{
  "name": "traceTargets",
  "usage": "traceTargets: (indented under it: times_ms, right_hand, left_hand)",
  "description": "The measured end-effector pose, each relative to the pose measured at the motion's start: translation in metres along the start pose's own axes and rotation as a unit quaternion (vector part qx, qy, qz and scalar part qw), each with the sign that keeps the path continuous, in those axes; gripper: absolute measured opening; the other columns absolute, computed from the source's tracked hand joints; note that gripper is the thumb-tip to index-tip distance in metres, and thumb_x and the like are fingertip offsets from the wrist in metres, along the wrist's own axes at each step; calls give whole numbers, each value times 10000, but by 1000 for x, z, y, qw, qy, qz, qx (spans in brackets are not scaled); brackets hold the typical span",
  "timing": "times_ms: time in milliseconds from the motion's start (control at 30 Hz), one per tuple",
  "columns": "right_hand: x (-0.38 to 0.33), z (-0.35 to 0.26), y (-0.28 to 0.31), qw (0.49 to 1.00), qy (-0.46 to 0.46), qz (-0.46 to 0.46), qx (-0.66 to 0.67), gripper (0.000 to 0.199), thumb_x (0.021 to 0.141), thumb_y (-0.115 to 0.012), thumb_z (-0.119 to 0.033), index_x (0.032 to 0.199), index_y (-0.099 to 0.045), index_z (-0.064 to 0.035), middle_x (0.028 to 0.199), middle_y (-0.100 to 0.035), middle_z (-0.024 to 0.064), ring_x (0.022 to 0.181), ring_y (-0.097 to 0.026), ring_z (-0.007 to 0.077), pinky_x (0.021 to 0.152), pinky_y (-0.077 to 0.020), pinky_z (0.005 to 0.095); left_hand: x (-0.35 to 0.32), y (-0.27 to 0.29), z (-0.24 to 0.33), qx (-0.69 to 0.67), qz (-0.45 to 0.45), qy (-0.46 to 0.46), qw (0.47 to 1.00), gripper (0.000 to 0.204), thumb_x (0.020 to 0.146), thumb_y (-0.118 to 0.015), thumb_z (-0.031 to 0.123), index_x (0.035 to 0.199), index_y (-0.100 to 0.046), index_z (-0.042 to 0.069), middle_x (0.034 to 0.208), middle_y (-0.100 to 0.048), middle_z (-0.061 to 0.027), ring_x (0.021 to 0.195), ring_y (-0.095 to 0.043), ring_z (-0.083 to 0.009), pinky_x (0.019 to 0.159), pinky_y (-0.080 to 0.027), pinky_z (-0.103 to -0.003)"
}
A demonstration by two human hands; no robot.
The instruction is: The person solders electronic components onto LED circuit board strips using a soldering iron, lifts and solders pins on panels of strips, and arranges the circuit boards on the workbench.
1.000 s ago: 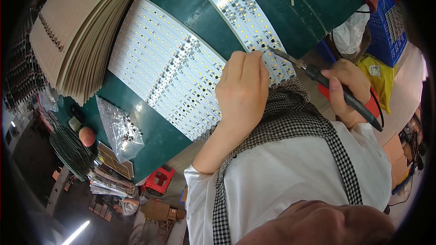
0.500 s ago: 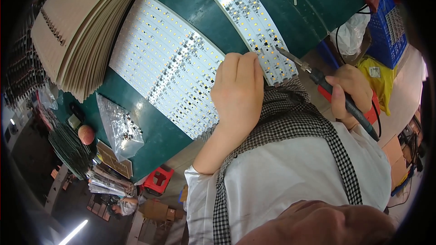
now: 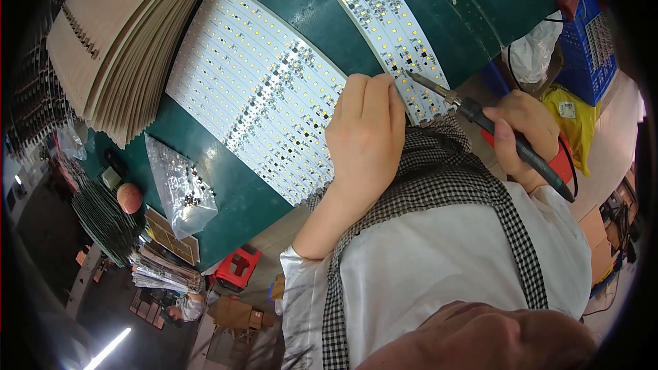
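My right hand [image 3: 524, 133] is closed round the dark handle of a soldering iron [image 3: 471, 109]. The iron's tip is at the left part of a narrow white LED board [image 3: 394, 31], near small black components. I cannot tell whether the tip touches. My left hand [image 3: 364, 133] lies palm down with fingers pressed together and bent, between that board and a wide panel of LED strips [image 3: 233, 48]. Its fingertips are at the narrow board's left edge; whatever they grip is hidden beneath them.
Brown sheets stand in a thick stack [image 3: 130, 48] at the far left of the green table [image 3: 301, 0]. A clear bag of small parts [image 3: 185, 188] lies nearer, beside a round reddish object [image 3: 129, 198]. At right are a blue crate [image 3: 586, 48] and yellow bag [image 3: 572, 120].
The soldering iron's tip has moved left across the narrow board. Boards and my left hand sit slightly farther right in the picture; the left hand keeps its closed shape.
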State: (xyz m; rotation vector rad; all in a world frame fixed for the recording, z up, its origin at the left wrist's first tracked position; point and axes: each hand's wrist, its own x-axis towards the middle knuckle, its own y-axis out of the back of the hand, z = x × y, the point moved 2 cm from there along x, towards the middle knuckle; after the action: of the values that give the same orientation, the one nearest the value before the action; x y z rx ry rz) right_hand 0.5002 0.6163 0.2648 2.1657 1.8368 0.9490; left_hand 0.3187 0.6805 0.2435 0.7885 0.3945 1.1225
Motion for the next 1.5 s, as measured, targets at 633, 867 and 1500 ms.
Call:
traceTargets:
  times_ms: [633, 867, 1500]
  right_hand:
    - [-1, -2, 1, 1000, 29, -8, 2, 127, 657, -601, 26, 781, -608, 50, 607, -559, 122, 499, -534, 222, 454, -413, 297]
    - [-13, -3, 5, 999, -19, 35, 4, 99, 707, -572, 37, 801, -599, 52, 656, -578, 123, 534, -539, 206, 492, -415, 282]
    - [-8, 4, -5, 994, -95, 40, 19, 56, 721, -594, -4, 756, -622, 31, 613, -548, 76, 519, -496, 145, 476, -358, 246]
  left_hand:
    - [-1, 1, -1, 39, 15, -43, 998, 143, 741, -593, 1, 874, -554, 38, 745, -462, -88, 625, -523, -239, 521, -431, -330]
    - [-7, 5, 1, -18, -4, 35, 999, 62, 779, -582, -8, 835, -568, 15, 760, -520, -117, 652, -548, -250, 570, -433, -336]
    - [2, -9, -3, 12, 12, -5, 1000, 37, 783, -582, 29, 817, -569, 32, 750, -497, -110, 667, -532, -292, 585, -430, -364]
